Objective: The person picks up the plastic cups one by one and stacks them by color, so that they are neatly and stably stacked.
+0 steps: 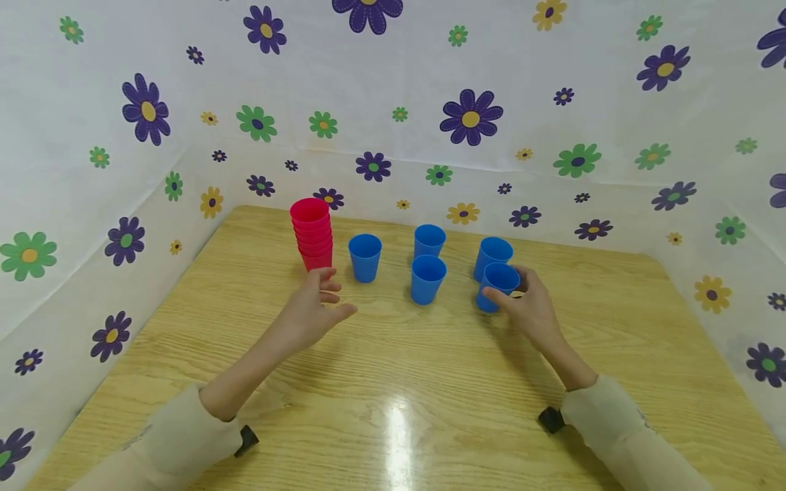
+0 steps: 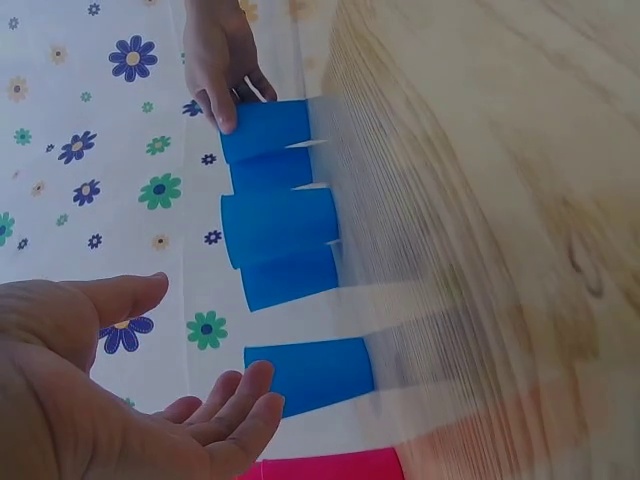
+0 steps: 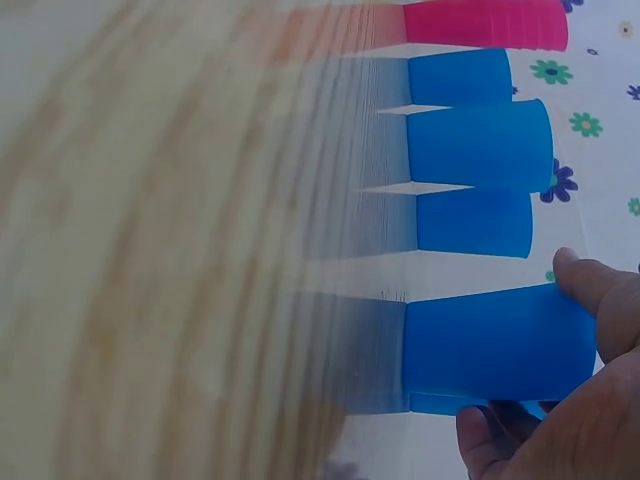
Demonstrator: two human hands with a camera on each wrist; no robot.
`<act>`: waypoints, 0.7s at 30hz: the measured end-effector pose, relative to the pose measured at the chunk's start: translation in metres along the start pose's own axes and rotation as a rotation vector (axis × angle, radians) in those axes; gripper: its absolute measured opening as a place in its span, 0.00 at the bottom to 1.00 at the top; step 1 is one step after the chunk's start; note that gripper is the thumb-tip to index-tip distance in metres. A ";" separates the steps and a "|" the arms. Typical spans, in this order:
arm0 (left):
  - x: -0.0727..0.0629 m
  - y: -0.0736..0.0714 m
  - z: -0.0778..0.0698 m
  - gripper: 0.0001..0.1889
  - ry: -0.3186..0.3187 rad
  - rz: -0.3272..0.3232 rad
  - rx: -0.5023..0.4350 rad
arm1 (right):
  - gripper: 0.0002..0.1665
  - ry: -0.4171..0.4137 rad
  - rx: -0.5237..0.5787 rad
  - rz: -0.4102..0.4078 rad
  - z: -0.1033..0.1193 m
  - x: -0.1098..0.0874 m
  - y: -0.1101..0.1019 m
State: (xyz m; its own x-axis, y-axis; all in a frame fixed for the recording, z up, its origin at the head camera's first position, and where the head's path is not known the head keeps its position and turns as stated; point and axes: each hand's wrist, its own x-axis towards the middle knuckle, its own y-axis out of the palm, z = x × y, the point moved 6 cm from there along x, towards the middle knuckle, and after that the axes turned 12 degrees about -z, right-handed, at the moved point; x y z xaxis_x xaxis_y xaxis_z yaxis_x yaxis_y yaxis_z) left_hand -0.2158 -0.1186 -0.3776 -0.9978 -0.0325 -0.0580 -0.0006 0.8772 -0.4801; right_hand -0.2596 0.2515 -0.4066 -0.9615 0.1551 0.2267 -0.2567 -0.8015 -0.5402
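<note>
My right hand grips the front-right blue cup, its thumb on the near side and the fingers around the far right side. In the right wrist view this upright cup stands with its base at the tabletop. Just behind it is another blue cup. My left hand hovers with loosely spread fingers in front of a stack of red cups, holding nothing. To the right of the stack stands a single blue cup; two more, a front cup and a rear cup, are mid-table.
The wooden table carries all the cups toward its far edge. A white flower-printed cloth rises behind the table and along both sides. Light reflects off the table's near middle.
</note>
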 end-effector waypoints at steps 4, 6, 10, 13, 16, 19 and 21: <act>0.004 0.013 -0.005 0.39 0.026 0.027 -0.045 | 0.46 -0.002 -0.004 0.014 0.001 0.002 -0.002; 0.007 0.019 -0.006 0.38 0.052 0.041 -0.066 | 0.46 -0.003 -0.011 0.025 0.001 0.002 -0.003; 0.012 0.032 -0.007 0.37 0.104 0.058 -0.094 | 0.44 0.000 -0.009 0.053 -0.002 0.001 -0.005; 0.014 0.040 -0.010 0.36 0.124 0.057 -0.119 | 0.42 0.003 -0.014 0.070 -0.005 -0.001 -0.007; 0.015 0.045 -0.014 0.36 0.139 0.054 -0.145 | 0.41 0.005 -0.025 0.081 -0.008 -0.004 -0.011; 0.019 0.049 -0.019 0.36 0.145 0.045 -0.158 | 0.41 0.020 -0.028 0.095 -0.010 -0.008 -0.014; 0.022 0.051 -0.022 0.35 0.149 0.039 -0.160 | 0.41 0.027 -0.031 0.102 -0.011 -0.010 -0.016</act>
State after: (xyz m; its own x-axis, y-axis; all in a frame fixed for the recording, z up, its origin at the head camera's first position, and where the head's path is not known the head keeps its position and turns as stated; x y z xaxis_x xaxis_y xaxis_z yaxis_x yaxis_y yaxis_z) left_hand -0.2391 -0.0636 -0.3842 -0.9960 0.0637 0.0622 0.0393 0.9416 -0.3345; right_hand -0.2466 0.2686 -0.4094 -0.9850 0.0895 0.1474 -0.1598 -0.7955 -0.5845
